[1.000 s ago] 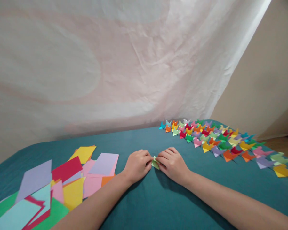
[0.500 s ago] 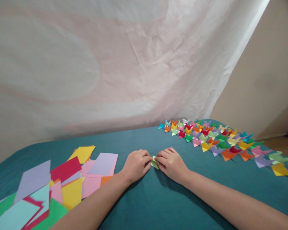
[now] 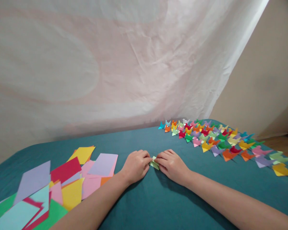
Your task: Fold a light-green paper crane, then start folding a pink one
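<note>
Between my hands, just above or on the teal cloth, is a small piece of folded light-green paper [image 3: 155, 164]. My left hand [image 3: 137, 164] pinches its left side with thumb and fingertips. From the other side, my right hand [image 3: 171, 164] has its fingers closed on the paper's right edge. The fingers cover both ends, so the full folded shape is hidden. Nearest to my left forearm lie loose sheets of coloured paper, among them a lilac sheet [image 3: 103, 164] and a yellow sheet [image 3: 73, 193].
Several rows of folded paper birds [image 3: 206, 146] in many colours stand at the right of the table [image 3: 132, 207]. A red sheet [image 3: 66, 170] and a pale-blue sheet [image 3: 16, 212] lie in the pile at left. A pale patterned curtain [image 3: 124, 64] hangs behind.
The hands stay in nearly the same place, with only slight finger movement. The light-green paper has tilted a little between them.
</note>
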Demonstrator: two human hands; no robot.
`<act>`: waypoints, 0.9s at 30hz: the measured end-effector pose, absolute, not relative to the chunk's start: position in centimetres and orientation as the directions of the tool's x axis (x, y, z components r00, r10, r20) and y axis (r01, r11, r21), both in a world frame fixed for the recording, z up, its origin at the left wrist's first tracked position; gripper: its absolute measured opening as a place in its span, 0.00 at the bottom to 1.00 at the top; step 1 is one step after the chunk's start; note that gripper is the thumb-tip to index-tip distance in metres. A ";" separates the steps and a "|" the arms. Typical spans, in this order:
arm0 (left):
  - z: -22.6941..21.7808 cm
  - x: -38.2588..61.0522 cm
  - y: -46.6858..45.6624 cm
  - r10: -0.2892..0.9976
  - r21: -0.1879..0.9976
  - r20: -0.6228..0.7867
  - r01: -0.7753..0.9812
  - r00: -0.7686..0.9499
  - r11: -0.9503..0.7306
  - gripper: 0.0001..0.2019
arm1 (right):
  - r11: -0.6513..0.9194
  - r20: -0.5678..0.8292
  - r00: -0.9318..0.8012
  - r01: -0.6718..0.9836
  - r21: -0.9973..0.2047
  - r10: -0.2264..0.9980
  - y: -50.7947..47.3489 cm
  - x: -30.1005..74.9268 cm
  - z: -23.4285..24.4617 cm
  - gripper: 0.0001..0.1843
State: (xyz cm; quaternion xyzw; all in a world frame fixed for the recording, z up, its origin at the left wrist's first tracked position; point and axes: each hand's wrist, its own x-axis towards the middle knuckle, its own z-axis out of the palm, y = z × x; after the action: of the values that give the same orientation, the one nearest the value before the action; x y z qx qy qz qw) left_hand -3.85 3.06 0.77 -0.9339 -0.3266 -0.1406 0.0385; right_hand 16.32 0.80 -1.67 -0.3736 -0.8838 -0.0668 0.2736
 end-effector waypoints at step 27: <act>0.8 -3.9 3.4 0.578 -0.097 0.223 0.608 0.785 -0.788 0.11 | 0.736 0.447 -0.623 0.665 -0.129 0.642 0.8 16.7 -1.7 0.14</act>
State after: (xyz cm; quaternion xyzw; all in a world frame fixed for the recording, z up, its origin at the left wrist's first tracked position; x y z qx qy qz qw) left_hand -3.90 3.38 0.76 -0.9412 -0.3148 -0.0913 0.0819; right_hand 16.69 0.84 -1.72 -0.3626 -0.9006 -0.0241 0.2384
